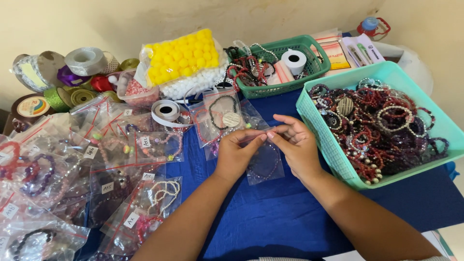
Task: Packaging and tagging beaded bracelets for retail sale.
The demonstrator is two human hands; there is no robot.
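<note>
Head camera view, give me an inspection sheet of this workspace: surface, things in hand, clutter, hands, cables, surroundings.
Surface: blue cloth covers the table.
Things in hand: small clear zip bag with a dark beaded bracelet inside, pinched at its top edge.
Clutter: teal basket full of beaded bracelets at right; green basket with bracelets and a white tape roll; many bagged bracelets at left; ribbon rolls; bag of yellow pompoms.
Hands: left hand and right hand both grip the bag's top, fingertips meeting.
Cables: nothing seen.
Surroundings: cream wall behind the table.
</note>
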